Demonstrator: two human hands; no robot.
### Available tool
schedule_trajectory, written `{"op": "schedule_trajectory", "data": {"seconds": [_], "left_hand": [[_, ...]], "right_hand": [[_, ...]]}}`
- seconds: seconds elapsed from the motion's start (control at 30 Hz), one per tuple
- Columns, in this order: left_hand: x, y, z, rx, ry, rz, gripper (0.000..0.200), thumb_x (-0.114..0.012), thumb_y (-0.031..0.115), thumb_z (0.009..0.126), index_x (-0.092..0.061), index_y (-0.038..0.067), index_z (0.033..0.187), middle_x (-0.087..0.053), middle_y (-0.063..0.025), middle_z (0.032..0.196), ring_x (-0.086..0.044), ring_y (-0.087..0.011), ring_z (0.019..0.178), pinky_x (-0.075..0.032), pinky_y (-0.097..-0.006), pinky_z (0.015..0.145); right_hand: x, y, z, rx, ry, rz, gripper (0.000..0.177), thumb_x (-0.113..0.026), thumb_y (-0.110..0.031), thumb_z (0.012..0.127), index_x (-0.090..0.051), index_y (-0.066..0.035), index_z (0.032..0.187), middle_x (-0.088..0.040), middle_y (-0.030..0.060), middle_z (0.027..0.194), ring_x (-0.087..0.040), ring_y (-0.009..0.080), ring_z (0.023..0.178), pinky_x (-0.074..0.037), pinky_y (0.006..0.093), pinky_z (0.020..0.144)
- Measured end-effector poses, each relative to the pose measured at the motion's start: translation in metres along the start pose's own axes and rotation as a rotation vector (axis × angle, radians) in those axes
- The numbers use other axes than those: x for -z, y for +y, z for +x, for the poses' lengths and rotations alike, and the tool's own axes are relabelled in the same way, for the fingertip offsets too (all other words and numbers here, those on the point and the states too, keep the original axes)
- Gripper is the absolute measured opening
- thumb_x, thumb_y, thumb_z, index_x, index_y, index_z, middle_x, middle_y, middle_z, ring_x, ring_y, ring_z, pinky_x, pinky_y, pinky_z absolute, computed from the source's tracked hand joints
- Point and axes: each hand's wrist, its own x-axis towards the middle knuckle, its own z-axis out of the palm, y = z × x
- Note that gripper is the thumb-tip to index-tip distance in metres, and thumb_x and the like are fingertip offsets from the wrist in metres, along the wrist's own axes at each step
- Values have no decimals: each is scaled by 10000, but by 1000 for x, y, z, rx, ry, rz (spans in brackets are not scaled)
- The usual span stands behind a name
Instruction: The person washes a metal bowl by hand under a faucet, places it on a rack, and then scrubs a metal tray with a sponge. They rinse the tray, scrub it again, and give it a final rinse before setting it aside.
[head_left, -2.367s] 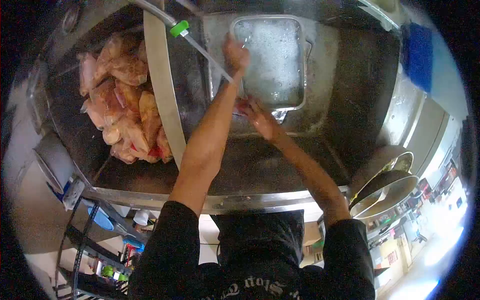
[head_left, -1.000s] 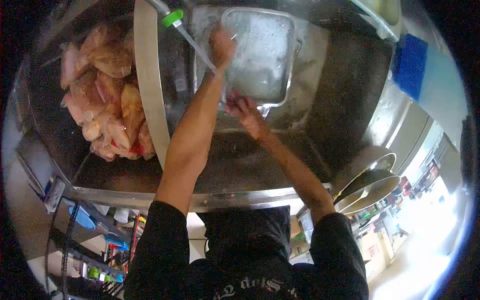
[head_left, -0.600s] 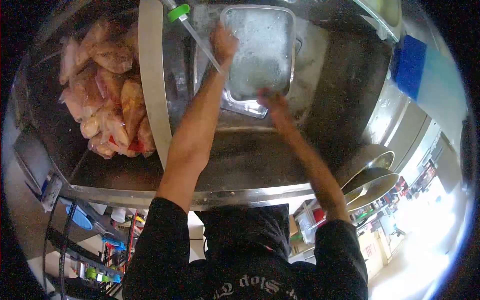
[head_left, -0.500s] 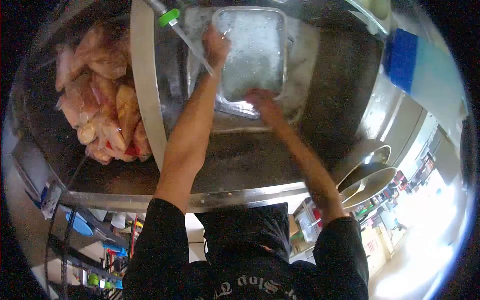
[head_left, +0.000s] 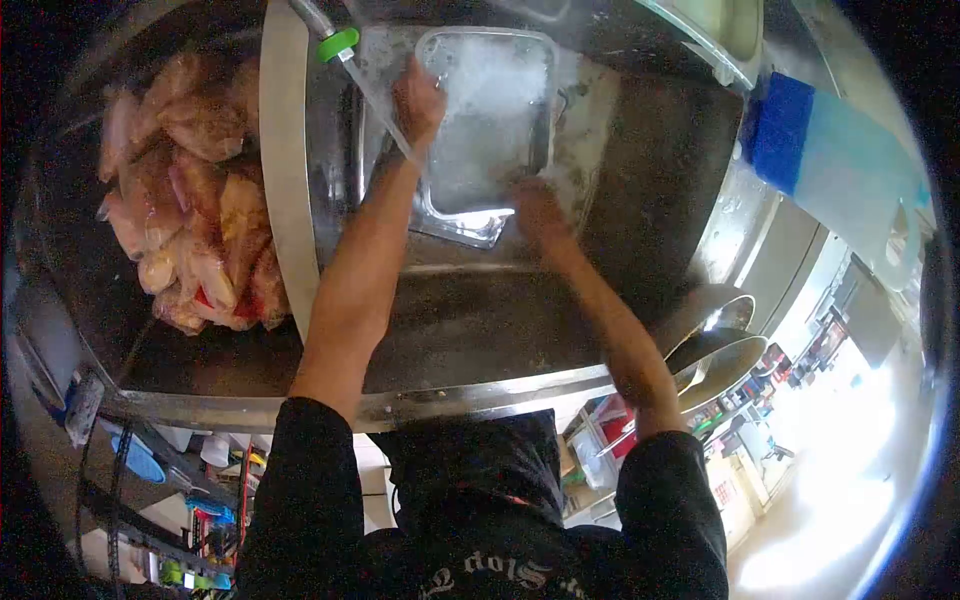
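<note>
The steel sink (head_left: 500,330) fills most of the view, with a heap of bagged meat (head_left: 190,200) lying left of the left hand (head_left: 420,100), beyond a divider (head_left: 285,200). The soapy clear tray (head_left: 490,110) sits tilted in the sink between both hands. The left hand curls closed over its far left rim, just beside the stream from the green-tipped tap (head_left: 337,45), and the right hand (head_left: 540,205) sits at its near right corner, too blurred to tell how far open it is. This looks like the scrubbing step of a wash, and a rinse would call for a firm hold on the slippery rim.
</note>
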Motion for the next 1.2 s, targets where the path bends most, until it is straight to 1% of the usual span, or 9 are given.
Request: {"op": "schedule_trajectory", "data": {"seconds": [0.27, 0.47, 0.53, 0.67, 0.73, 0.87, 0.97, 1.03, 1.2], "left_hand": [[1, -8, 1, -55, -36, -141, 320, -600, 27, 625, -455, -12, 908, -567, -200, 652, -578, -367, 635, -467, -430, 571], [8, 9, -1, 9, -19, 83, 343, -585, 20, 634, -438, -2, 943, -556, -196, 618, -577, -361, 618, -466, -427, 542], [18, 10, -9, -17, 12, 20, 361, -582, 22, 639, -438, -7, 969, -559, -199, 631, -576, -366, 628, -467, -426, 546], [2, -14, -16, 82, 92, -154, 408, -578, 28, 651, -436, -20, 1031, -574, -215, 696, -575, -381, 689, -469, -439, 575], [13, 1, -19, 228, -14, 148, 385, -575, 25, 657, -447, -21, 1017, -577, -199, 702, -577, -372, 692, -468, -431, 579], [20, 5, -14, 174, -83, 114, 369, -568, 40, 665, -455, -30, 1009, -562, -202, 666, -571, -368, 659, -465, -419, 573], [21, 5, -11, 113, -88, 98, 358, -568, 40, 664, -455, -36, 995, -556, -209, 659, -569, -370, 654, -460, -425, 574], [18, 1, -10, 75, -107, 84, 350, -567, 37, 663, -454, -37, 986, -556, -215, 660, -569, -373, 655, -455, -433, 576], [21, 7, -11, 170, -110, 78, 328, -567, 20, 658, -458, -16, 965, -565, -223, 713, -565, -387, 683, -439, -453, 606]], "right_hand": [[23, 45, 2, 31, 321, -756, 466, -445, -92, 762, -416, -111, 1227, -343, 153, 1296, -382, 332, 1126, -325, 435, 931], [55, 24, 34, -239, 776, -559, 421, -460, -83, 786, -406, -33, 1201, -386, 189, 1245, -404, 326, 1109, -386, 434, 857], [0, 23, 0, -412, 694, 366, 364, -467, -75, 801, -429, -4, 1156, -458, 200, 1153, -458, 320, 1051, -415, 398, 822], [27, 54, 43, -360, 656, -51, 320, -415, -155, 860, -439, 13, 1132, -499, 186, 1098, -498, 318, 1000, -415, 385, 818], [103, 39, 68, 112, 798, 425, 388, -327, -263, 907, -422, 26, 1148, -492, 180, 1108, -509, 298, 989, -395, 360, 851], [-18, 39, 20, -530, 736, 1721, 456, -261, -349, 923, -456, 24, 1098, -522, 164, 1051, -521, 259, 949, -405, 338, 828], [-4, 59, 47, -561, 638, 1587, 504, -221, -385, 926, -459, 17, 1116, -521, 145, 1075, -512, 253, 964, -400, 352, 827], [81, 65, 80, -259, 601, 499, 545, -211, -423, 920, -428, 10, 1169, -499, 138, 1111, -497, 237, 987, -396, 343, 834], [17, 30, 20, -326, 706, 1023, 438, -272, -333, 925, -442, 20, 1120, -500, 204, 1047, -496, 332, 952, -390, 372, 836]]}}
